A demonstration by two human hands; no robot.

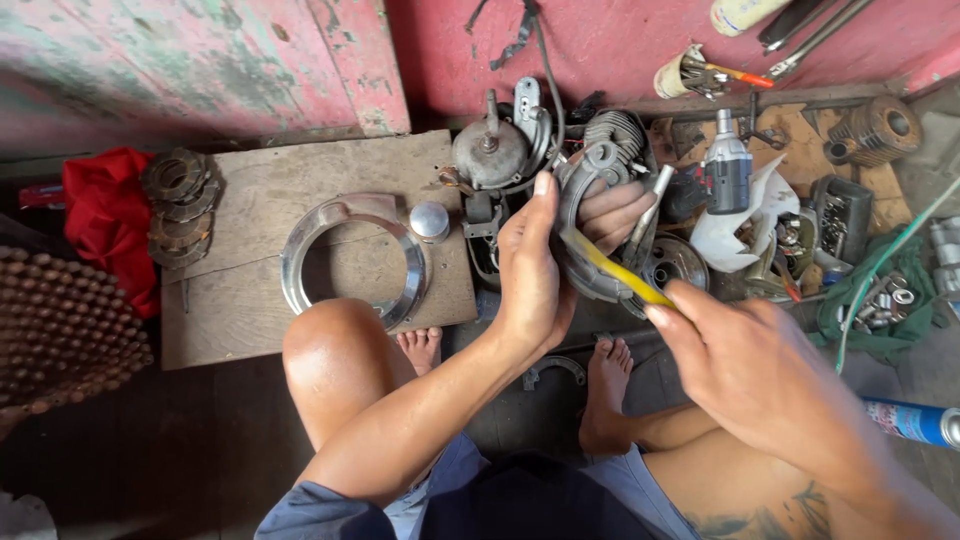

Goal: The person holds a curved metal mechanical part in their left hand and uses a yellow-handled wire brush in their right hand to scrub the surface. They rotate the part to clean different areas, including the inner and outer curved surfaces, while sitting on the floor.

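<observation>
With your left hand (535,275) clamped round the grey engine casing (590,215) right of the chrome ring (350,255), keep your right hand (750,370), closed on the yellow-handled tool (615,270), working steadily against it.

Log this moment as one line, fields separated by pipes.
left hand grips round metal part | right hand holds yellow-handled tool against it | chrome ring on wooden board

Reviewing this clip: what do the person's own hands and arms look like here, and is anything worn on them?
Both hands are bare: the left hand and right hand wear no gloves, rings or watch. The forearms are uncovered too. A short blue-grey sleeve ends above the left elbow. The fingers of the left hand show short nails. Nothing else is worn on either arm as far as the picture shows.
</observation>
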